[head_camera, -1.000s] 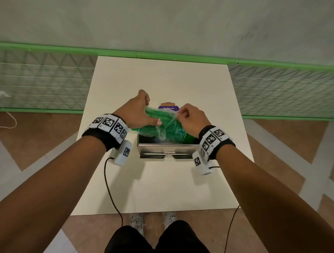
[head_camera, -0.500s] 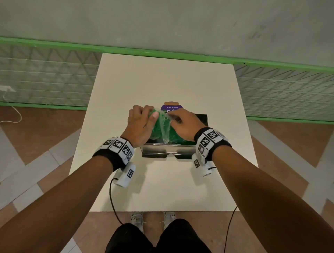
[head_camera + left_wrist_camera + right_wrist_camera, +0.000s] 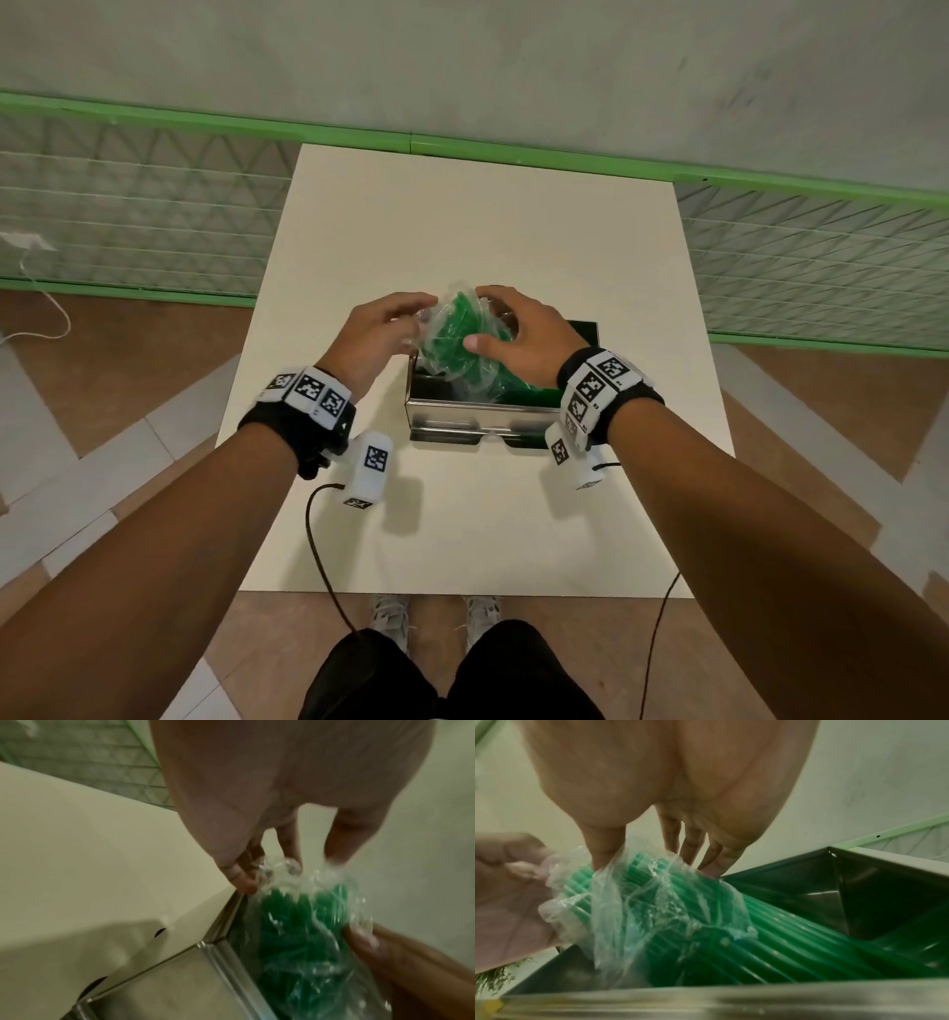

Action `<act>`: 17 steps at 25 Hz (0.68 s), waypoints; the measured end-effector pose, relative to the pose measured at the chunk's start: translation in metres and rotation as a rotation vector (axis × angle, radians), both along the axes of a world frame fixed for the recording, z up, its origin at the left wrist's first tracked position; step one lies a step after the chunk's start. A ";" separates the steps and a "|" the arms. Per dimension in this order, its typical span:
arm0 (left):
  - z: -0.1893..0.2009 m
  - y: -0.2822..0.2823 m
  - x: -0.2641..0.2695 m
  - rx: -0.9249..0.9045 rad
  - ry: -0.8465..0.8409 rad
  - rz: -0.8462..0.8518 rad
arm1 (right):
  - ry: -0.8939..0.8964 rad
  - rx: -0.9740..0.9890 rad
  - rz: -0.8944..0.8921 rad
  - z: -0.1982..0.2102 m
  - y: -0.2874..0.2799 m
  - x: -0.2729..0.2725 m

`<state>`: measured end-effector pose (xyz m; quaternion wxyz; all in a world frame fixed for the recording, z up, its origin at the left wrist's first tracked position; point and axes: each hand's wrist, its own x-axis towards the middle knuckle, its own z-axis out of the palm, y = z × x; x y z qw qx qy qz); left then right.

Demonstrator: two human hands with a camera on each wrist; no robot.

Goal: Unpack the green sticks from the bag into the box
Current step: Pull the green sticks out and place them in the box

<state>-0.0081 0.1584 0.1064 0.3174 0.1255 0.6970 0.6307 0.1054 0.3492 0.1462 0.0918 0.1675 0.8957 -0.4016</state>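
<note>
1. Head view: you are holding the clear bag over the metal box on the table, your left hand pinching its bunched end and your right hand curling round its middle.
2. Left wrist view: your fingertips are gripping thin, slippery-looking film; you are probably best taking hold at this closed end.
3. Right wrist view: the green sticks are sliding half out, slanting into the box; they are looking light, stiff and smooth, so they may spill loose.
</note>
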 end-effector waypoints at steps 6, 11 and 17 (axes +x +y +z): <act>0.002 0.004 0.010 -0.196 0.325 -0.028 | 0.059 0.024 0.064 0.002 -0.028 -0.014; 0.020 -0.001 0.009 0.012 -0.006 0.034 | 0.082 0.039 0.079 0.004 -0.023 -0.018; 0.002 0.001 0.012 -0.177 0.262 0.038 | 0.089 -0.007 0.091 0.002 -0.031 -0.021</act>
